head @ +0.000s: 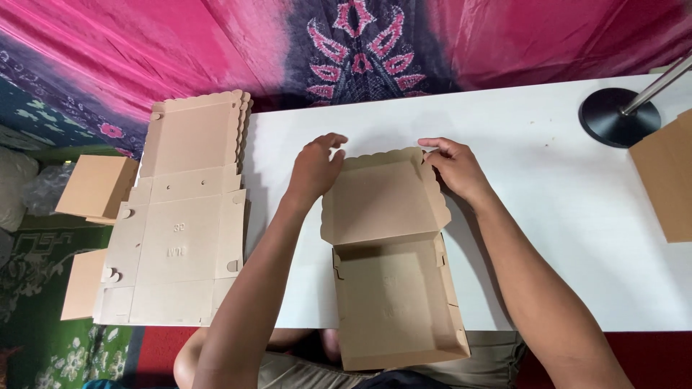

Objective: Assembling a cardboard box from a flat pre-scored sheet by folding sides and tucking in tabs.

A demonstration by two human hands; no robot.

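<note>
2 hands, left hand (315,167) and right hand (455,167), grip the cardboard box (393,288) lid's scalloped edge.

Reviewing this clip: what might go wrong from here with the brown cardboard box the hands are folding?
1. The brown cardboard box overhangs the near edge of the white table; pressure on its lid could tip it toward the lap.
2. The left hand and right hand grip only the scalloped lid corners, which may crease or tear.
3. The stack of flat unfolded cardboard blanks juts past the table's left edge and could slide off.
</note>
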